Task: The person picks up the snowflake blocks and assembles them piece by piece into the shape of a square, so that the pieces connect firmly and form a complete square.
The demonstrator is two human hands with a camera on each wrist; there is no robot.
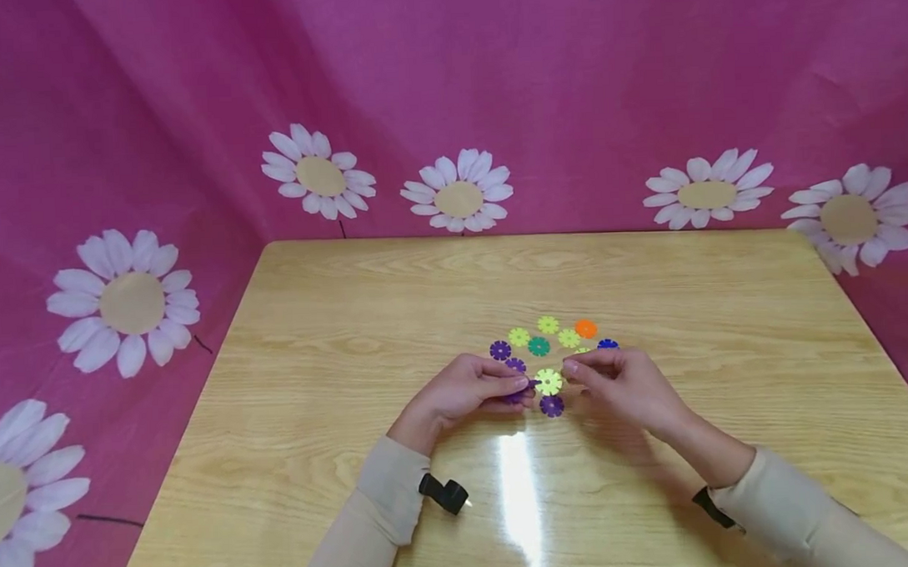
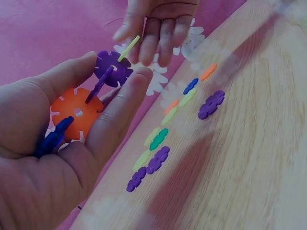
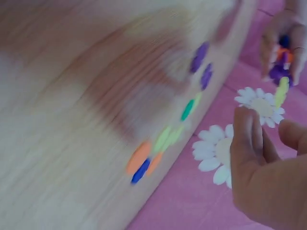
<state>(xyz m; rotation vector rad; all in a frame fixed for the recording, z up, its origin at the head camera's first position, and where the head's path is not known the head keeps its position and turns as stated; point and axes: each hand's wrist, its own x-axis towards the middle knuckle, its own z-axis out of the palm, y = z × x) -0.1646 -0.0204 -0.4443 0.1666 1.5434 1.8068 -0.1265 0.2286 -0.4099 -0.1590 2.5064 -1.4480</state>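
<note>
My left hand [image 1: 465,390] grips a chain of notched plastic discs slotted into one another. In the left wrist view the chain runs from a blue disc [image 2: 53,136] by the palm, through an orange disc [image 2: 67,108] and two purple ones, to a yellow-green disc [image 2: 129,48] at the outer end. Thumb and fingers pinch the outer purple disc [image 2: 106,67]. Beside the yellow-green end, my right hand [image 1: 630,386] hovers with nothing visible in it. Its fingers are extended and its thumb stands apart in the right wrist view, with a gap to the yellow-green disc.
Loose discs lie on the wooden table [image 1: 313,338] beyond the hands: purple [image 1: 500,350], green [image 1: 539,346], orange [image 1: 586,329], blue [image 1: 608,343] and several yellow-green [image 1: 548,324]. Another purple disc [image 1: 552,407] lies nearer. A pink flowered cloth [image 1: 567,79] hangs behind.
</note>
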